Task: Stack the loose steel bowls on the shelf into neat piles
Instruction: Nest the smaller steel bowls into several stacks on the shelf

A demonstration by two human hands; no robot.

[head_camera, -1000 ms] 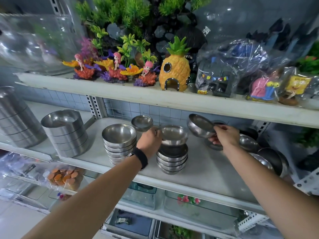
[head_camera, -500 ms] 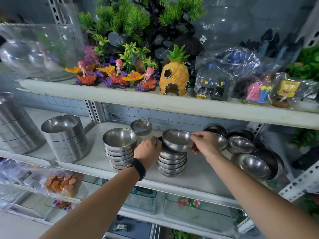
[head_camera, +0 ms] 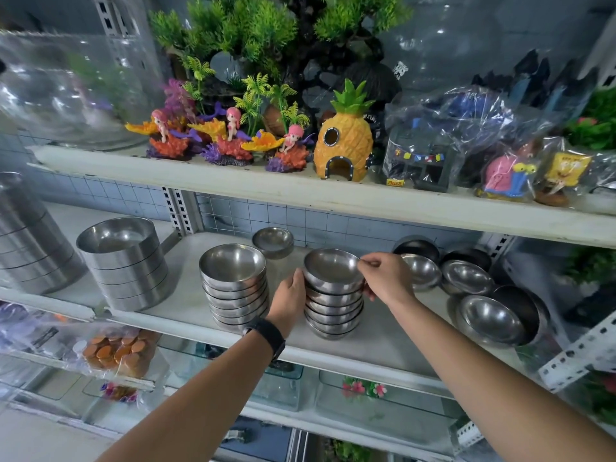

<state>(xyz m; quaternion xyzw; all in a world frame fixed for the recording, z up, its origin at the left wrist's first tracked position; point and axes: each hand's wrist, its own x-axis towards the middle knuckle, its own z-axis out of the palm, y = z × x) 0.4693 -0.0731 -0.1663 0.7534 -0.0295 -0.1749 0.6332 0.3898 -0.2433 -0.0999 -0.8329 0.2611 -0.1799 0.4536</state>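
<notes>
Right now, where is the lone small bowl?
Head view, left of centre: the lone small bowl sits at the shelf's back, behind the gap between both piles.

A pineapple house ornament (head_camera: 343, 141) stands at 12 o'clock, mermaid figurines (head_camera: 232, 125) at 11, bagged cartoon ornaments (head_camera: 503, 176) at 2 o'clock.

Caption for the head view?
Right hand pinches the top bowl on a pile that the left hand holds; loose bowls lie to the right.
</notes>
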